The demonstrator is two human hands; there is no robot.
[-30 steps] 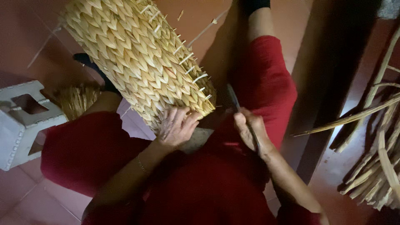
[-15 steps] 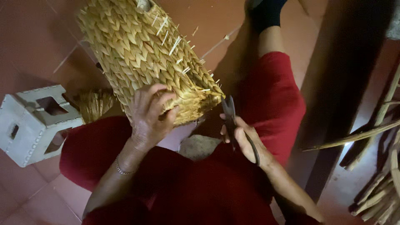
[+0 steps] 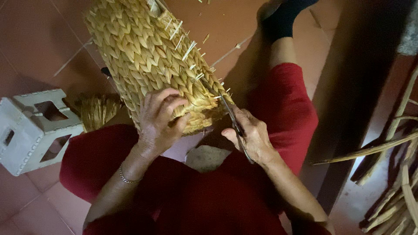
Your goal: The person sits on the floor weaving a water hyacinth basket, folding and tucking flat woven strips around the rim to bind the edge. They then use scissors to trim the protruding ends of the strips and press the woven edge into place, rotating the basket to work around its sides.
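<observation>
- the woven basket (image 3: 148,61), straw-coloured with a herringbone plait, fills the upper middle of the frame and slants down toward the centre, its lower end resting against the person's lap.
- short cut stubs of fibre stick out along the basket's right flank, from the top of the frame down to the centre.
- the left hand (image 3: 162,118), just left of centre, is spread over the basket's lower end with fingers curled onto the weave, grasping it; a thin bracelet (image 3: 126,178) sits on that wrist.
- the right hand (image 3: 249,135), right of centre, is clenched round the handles of dark scissors (image 3: 230,119).
- the scissors' blades point up and left, their tips touching the basket's lower right edge among the stubs; whether the blades are parted cannot be told.
- a white plastic stool (image 3: 32,128) lies at the left edge, with a bundle of loose straw (image 3: 96,109) between it and the basket.
- long dried strips (image 3: 392,174) lie piled at the lower right, well apart from both hands.
- red tile floor (image 3: 39,39) fills the upper left.
</observation>
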